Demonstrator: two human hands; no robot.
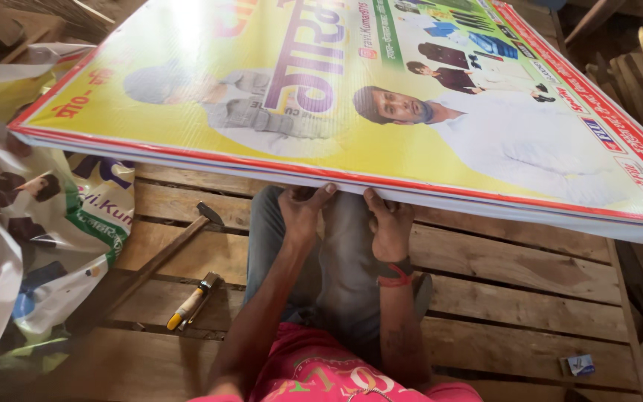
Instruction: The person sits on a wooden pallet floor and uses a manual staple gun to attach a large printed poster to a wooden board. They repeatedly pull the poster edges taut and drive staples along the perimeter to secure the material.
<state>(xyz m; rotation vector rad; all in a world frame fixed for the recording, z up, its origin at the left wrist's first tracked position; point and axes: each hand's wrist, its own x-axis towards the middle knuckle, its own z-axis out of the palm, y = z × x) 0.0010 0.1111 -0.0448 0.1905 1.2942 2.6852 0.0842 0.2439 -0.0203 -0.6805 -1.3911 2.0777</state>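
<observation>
A large flat panel wrapped in a yellow printed banner with a red border (336,97) fills the upper view, tilted above a wooden slat platform. My left hand (303,212) grips its near edge from below, thumb on the rim. Just to the right, my right hand (390,223), with a dark and red band at the wrist, grips the same edge. Both hands sit close together over my grey-trousered knee (344,275).
A hammer (165,257) with a wooden handle lies on the planks (522,268) at left, and a yellow-tipped tool (191,301) lies beside it. Crumpled printed banner sheeting (31,231) is heaped at far left. A small blue-white packet (580,365) lies at lower right.
</observation>
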